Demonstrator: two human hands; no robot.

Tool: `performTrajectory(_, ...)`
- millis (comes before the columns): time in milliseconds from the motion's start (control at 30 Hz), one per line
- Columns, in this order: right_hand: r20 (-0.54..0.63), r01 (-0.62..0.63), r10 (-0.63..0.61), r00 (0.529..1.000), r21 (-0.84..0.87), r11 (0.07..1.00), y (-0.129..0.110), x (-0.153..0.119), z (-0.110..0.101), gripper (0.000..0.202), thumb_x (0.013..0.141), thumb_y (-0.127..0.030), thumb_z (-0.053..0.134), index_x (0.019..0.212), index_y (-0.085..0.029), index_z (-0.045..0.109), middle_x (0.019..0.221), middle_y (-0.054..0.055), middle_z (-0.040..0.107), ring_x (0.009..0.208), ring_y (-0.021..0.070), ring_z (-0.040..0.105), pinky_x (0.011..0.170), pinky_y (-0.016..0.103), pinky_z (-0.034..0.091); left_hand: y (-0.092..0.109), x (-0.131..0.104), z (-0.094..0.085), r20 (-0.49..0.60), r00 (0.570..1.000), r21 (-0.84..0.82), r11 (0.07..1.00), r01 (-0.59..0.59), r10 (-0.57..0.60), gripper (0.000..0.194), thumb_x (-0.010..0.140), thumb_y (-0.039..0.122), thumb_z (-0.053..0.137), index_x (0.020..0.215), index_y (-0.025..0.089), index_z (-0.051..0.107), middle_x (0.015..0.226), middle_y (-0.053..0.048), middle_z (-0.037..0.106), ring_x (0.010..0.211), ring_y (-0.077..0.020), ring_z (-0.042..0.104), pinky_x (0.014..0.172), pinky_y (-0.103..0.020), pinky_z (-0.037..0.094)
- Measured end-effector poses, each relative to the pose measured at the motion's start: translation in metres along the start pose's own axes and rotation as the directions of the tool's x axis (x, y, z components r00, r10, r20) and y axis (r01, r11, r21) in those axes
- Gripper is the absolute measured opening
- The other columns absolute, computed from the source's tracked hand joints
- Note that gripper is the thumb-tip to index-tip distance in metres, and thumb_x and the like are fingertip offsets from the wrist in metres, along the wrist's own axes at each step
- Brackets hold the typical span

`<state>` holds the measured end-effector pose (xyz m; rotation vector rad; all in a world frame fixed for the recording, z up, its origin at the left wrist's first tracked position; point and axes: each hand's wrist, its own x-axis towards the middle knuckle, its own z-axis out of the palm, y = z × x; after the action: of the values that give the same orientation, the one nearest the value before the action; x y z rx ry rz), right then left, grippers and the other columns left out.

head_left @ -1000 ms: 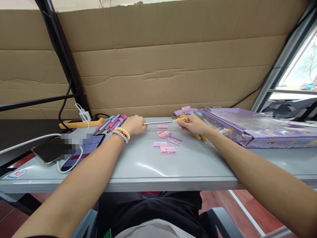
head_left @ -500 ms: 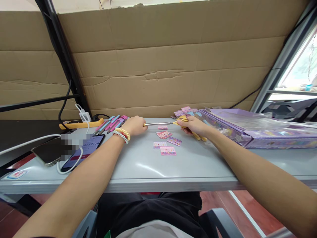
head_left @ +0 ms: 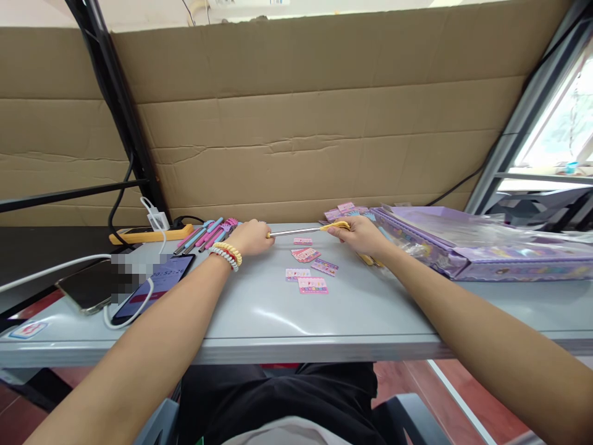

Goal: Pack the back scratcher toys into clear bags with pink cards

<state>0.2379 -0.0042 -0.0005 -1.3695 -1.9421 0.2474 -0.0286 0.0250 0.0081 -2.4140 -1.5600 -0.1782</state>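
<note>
I held one thin stick (head_left: 296,232) between my two hands, its silver shaft running nearly level above the tabletop (head_left: 370,321), to the left of the purple box (head_left: 519,266). My left hand (head_left: 252,238), the one farther from the box, was closed around the small yellow tip. My right hand (head_left: 364,235), just left of the box, pinched the wider yellow end between thumb and fingers; I could not tell how the lower fingers sat, since they were hidden.

Some yellow sticks (head_left: 368,260) lay partly under my right hand, near the box's left side, and a few blue sticks (head_left: 359,214) showed behind that hand, close to the box's far left corner. A pile of pink and purple cards (head_left: 345,209) lay beside that same corner. More small cards (head_left: 313,285) were spread farther left of the box, below the silver shaft, some of them overlapping.

Well to the left of the box, a bunch of pink, blue and purple sticks (head_left: 208,233) lay next to my left hand. Still farther left of the box were a lit phone (head_left: 171,272), with a white cable (head_left: 149,296) across it, and a dark phone (head_left: 90,287). Clear plastic (head_left: 463,225) covered part of the box's top.
</note>
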Motion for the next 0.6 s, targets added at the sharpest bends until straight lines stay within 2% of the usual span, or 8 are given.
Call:
performTrajectory(167, 0.088, -0.059, 0.059, 0.994, 0.0, 0.998, -0.0011, -0.0003, -0.0002, 0.04, 0.077, -0.053, 0.054, 0.06, -0.017, 0.052, 0.053, 0.0, 0.052, 0.048, 0.01, 0.041, 0.047, 0.023, 0.031, -0.0001, -0.0001, 0.0012, 0.006, 1.0, -0.004, 1.0, -0.003, 0.003, 0.036, 0.08, 0.04, 0.037, 0.07, 0.019, 0.064, 0.077, -0.013, 0.068, 0.073, -0.0258, 0.064, 0.059, -0.031, 0.04)
performTrajectory(400, 0.229, -0.215, 0.175, 0.958, 0.162, 0.963, 0.0013, -0.0001, 0.0004, 0.044, 0.075, -0.055, 0.058, 0.054, -0.018, 0.05, 0.042, -0.001, 0.046, 0.038, 0.0084, 0.037, 0.038, 0.023, 0.028, 0.0014, -0.0017, -0.0008, 0.032, 0.999, -0.002, 1.0, 0.012, -0.012, 0.034, 0.079, 0.039, 0.039, 0.07, 0.019, 0.065, 0.08, -0.013, 0.068, 0.074, -0.0248, 0.064, 0.06, -0.03, 0.041)
performTrajectory(500, 0.233, -0.203, 0.16, 0.959, 0.173, 0.964, 0.0017, -0.0002, 0.0005, 0.044, 0.075, -0.056, 0.058, 0.054, -0.018, 0.049, 0.042, -0.001, 0.046, 0.039, 0.0085, 0.038, 0.039, 0.023, 0.029, 0.0019, -0.0016, -0.0012, 0.035, 0.999, -0.002, 1.0, 0.015, -0.015, 0.034, 0.079, 0.039, 0.038, 0.07, 0.019, 0.065, 0.08, -0.012, 0.068, 0.075, -0.0247, 0.064, 0.06, -0.03, 0.042)
performTrajectory(600, 0.192, -0.118, 0.095, 0.977, 0.113, 0.987, 0.0008, -0.0008, -0.0001, 0.043, 0.075, -0.057, 0.057, 0.057, -0.018, 0.049, 0.046, -0.001, 0.048, 0.041, 0.0089, 0.039, 0.043, 0.023, 0.031, 0.0014, -0.0012, -0.0002, 0.028, 1.0, 0.001, 1.0, 0.012, -0.012, 0.035, 0.079, 0.039, 0.038, 0.071, 0.019, 0.065, 0.079, -0.013, 0.068, 0.076, -0.025, 0.064, 0.061, -0.03, 0.042)
